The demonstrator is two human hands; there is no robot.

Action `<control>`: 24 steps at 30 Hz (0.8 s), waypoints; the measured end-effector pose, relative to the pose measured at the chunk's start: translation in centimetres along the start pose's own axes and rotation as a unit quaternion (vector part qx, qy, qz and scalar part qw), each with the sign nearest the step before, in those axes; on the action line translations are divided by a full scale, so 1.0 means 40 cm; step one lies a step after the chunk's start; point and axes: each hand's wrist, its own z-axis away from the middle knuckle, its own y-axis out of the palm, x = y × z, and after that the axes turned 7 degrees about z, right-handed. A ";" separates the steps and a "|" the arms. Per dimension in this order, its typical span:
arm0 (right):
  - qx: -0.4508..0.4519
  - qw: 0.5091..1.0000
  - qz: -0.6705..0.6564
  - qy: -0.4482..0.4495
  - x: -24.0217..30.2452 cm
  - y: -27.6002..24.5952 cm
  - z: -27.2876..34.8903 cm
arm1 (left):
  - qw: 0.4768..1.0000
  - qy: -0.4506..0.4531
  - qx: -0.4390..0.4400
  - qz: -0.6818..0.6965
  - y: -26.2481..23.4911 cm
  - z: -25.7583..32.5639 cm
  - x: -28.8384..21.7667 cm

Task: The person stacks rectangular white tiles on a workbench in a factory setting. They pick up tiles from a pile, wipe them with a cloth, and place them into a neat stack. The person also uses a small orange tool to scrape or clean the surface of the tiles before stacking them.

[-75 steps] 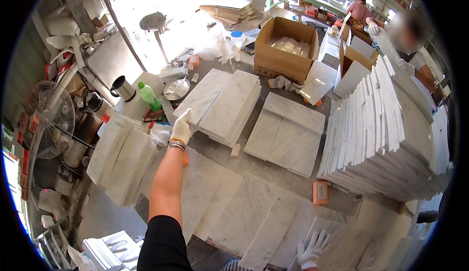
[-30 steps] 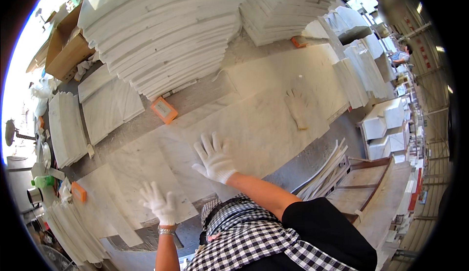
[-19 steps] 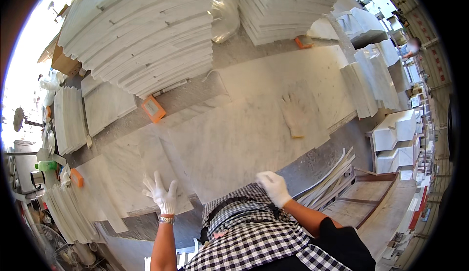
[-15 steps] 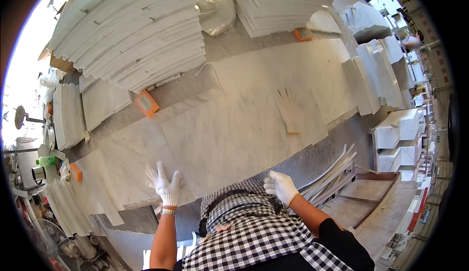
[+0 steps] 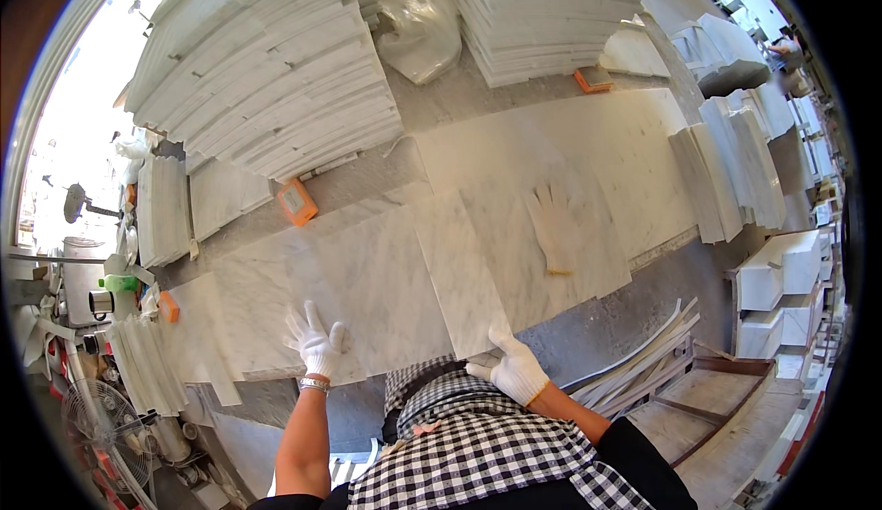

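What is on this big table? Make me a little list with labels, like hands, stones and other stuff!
Left hand: white-gloved left hand lies flat, fingers spread, on a marble slab
Right hand: white-gloved right hand grips the near edge of a narrower slab
Spare glove: loose glove lies flat on the marble
Stacks: tile stack at the far side
Small things: orange block beside the stack
Clothing: checked shirt

White knit gloves, wristband, checked shirt — black sleeve
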 end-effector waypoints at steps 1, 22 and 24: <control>0.063 0.996 0.035 -0.052 0.005 0.005 0.006 | 0.999 0.024 -0.033 0.004 -0.002 0.002 0.001; 0.129 0.825 0.462 -0.299 -0.272 0.377 0.075 | 0.636 0.124 0.066 0.759 -0.085 0.084 0.214; 0.105 0.840 0.460 -0.267 -0.332 0.449 0.056 | 0.441 -0.102 0.158 0.877 -0.114 0.083 0.265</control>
